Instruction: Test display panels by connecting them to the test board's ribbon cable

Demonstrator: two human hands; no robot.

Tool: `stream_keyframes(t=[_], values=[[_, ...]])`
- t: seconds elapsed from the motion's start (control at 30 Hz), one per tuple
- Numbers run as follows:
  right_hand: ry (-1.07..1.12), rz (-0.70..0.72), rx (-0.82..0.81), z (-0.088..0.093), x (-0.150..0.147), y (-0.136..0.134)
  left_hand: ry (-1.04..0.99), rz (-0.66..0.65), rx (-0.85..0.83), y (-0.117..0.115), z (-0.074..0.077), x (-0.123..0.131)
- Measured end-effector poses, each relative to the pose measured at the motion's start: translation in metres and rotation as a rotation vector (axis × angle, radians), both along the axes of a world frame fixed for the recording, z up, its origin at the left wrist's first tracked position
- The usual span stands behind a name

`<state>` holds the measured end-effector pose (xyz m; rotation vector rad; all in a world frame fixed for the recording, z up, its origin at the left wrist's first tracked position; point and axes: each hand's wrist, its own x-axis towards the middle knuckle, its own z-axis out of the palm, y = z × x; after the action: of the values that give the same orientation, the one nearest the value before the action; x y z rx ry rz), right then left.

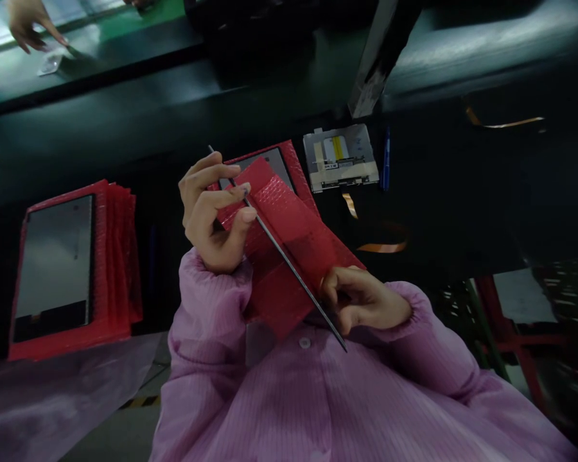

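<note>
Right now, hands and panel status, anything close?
Left hand pinching red bubble sleeve at thin dark panel; right hand on sleeve's lower end; red-sleeved panel stack apart, leftward.

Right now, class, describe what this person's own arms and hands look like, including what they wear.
Both arms wear a loose pink ribbed smock; its sleeves gather into elastic cuffs at the wrists. The left hand and right hand are bare, ungloved.

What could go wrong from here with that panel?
The thin panel stands edge-on, held only by the fingers of the left hand and right hand, so it might slip and strike the bagged panel beneath it. The orange flex cable lies near the right sleeve and might snag.
</note>
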<state>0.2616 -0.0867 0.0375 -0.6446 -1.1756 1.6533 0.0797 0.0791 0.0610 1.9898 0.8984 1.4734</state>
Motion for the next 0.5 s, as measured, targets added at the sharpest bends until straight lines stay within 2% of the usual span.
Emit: stream_keyframes(t=[0.23, 0.37, 0.5], values=[[0.028, -0.206, -0.091, 0.003, -0.008, 0.001, -0.011, -0.008, -0.125, 0.0, -0.005, -0.005], [-0.05, -0.312, -0.109, 0.011, -0.016, 0.009, 0.025, -0.072, -0.073, 0.0, -0.006, -0.007], [-0.112, -0.467, -0.168, 0.017, -0.021, 0.019, 0.036, -0.005, 0.0, 0.0, -0.004, -0.005]])
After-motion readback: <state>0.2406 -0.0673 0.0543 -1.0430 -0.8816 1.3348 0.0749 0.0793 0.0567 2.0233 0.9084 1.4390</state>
